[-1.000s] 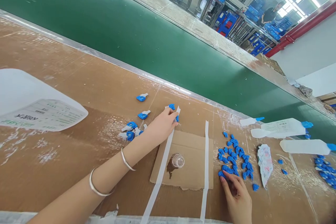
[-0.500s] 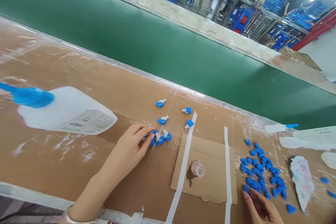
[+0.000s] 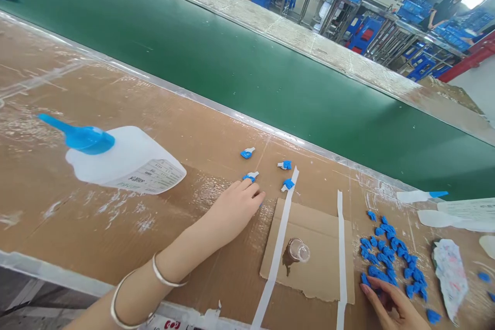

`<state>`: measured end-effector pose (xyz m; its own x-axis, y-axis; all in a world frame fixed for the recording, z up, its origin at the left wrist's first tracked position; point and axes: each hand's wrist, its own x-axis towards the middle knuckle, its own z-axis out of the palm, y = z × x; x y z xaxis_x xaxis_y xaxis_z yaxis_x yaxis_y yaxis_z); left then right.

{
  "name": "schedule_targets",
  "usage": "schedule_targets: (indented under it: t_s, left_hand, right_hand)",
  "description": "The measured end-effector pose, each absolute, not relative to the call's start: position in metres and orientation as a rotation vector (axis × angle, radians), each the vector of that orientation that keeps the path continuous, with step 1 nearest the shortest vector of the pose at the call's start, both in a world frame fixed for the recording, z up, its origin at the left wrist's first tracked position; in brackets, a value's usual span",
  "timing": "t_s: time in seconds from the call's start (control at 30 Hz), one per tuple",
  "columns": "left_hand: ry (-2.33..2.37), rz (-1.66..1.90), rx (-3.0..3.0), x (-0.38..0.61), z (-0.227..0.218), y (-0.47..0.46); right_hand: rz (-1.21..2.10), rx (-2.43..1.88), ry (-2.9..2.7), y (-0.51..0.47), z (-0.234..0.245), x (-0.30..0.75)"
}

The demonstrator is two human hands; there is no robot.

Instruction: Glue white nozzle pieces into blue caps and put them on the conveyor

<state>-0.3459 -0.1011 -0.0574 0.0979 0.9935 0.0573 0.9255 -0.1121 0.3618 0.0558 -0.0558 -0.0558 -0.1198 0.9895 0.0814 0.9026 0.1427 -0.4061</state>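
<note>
My left hand point(image 3: 237, 209) is curled palm-down on the brown table, fingers close together and tips bent out of sight. A speck of blue shows under its edge; whatever lies beneath is covered. Just beyond the knuckles is a small blue-and-white plastic piece point(image 3: 251, 176), with another point(image 3: 248, 152) farther back. Two more such pieces point(image 3: 285, 165) point(image 3: 287, 185) lie to the right. Low on the right, my right hand point(image 3: 392, 301) has thumb and forefinger closed on a small blue piece point(image 3: 365, 279), at the edge of a loose pile of blue pieces point(image 3: 386, 252).
A taped-down cardboard sheet point(image 3: 320, 273) carries a small clear cup point(image 3: 299, 250). On the left lies a white jug-like bottle point(image 3: 131, 157) with a blue scoop-shaped top point(image 3: 89, 139). A crumpled stained cloth point(image 3: 450, 276) is at right. A green conveyor belt point(image 3: 232, 77) runs behind.
My left hand has shifted right and now covers the cluster of blue-and-white pieces it was touching at the side. My right hand stays by the blue pile. The camera view has shifted slightly.
</note>
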Motion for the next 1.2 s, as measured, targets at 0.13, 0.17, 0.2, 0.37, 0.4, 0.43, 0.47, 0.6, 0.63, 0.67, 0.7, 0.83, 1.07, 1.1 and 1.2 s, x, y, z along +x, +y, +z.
schedule_targets:
  t_s: [0.13, 0.17, 0.2, 0.37, 0.4, 0.43, 0.47, 0.6, 0.63, 0.67, 0.7, 0.83, 1.07, 1.1, 1.2]
  left_hand:
    - [1.896, 0.461, 2.123, -0.342, -0.056, -0.101]
    - [1.883, 0.480, 2.117, -0.341, -0.053, -0.104]
    - [1.858, 0.527, 2.093, -0.339, -0.050, -0.108]
    - [1.608, 0.973, 1.641, -0.329, -0.031, -0.137]
    - [1.563, 1.005, 1.550, -0.327, -0.028, -0.143]
    - [1.523, 1.009, 1.469, -0.325, -0.027, -0.147]
    - [1.485, 0.997, 1.389, -0.322, -0.026, -0.151]
    - [1.324, 0.980, 1.049, -0.310, -0.031, -0.158]
    - [1.288, 0.997, 0.972, -0.307, -0.034, -0.159]
    - [1.255, 1.019, 0.894, -0.303, -0.037, -0.160]
    - [1.221, 1.035, 0.818, -0.300, -0.040, -0.161]
    - [1.075, 1.036, 0.583, -0.292, -0.045, -0.163]
    - [1.008, 1.039, 0.524, -0.298, -0.044, -0.165]
    - [1.004, 1.047, 0.514, -0.298, -0.044, -0.165]
    - [0.993, 1.076, 0.489, -0.298, -0.046, -0.164]
  right_hand:
    - [0.425, -1.873, -2.036, -0.060, -0.049, 0.047]
    - [0.443, -1.870, -2.034, -0.060, -0.047, 0.045]
    - [0.463, -1.868, -2.038, -0.061, -0.047, 0.044]
    - [0.520, -1.873, -2.046, -0.061, -0.044, 0.042]
    - [0.526, -1.872, -2.049, -0.060, -0.043, 0.042]
    - [0.533, -1.869, -2.054, -0.059, -0.042, 0.042]
    - [0.543, -1.867, -2.059, -0.059, -0.041, 0.042]
    - [0.563, -1.771, -2.071, -0.064, -0.030, 0.019]
    - [0.559, -1.705, -2.078, -0.068, -0.026, 0.008]
    - [0.559, -1.626, -2.094, -0.072, -0.023, -0.006]
    - [0.559, -1.546, -2.115, -0.076, -0.020, -0.020]
    - [0.614, -1.379, -2.206, -0.087, -0.015, -0.072]
    - [0.662, -1.390, -2.289, -0.083, -0.020, -0.091]
    - [0.670, -1.394, -2.297, -0.082, -0.020, -0.090]
    - [0.681, -1.401, -2.310, -0.079, -0.017, -0.084]
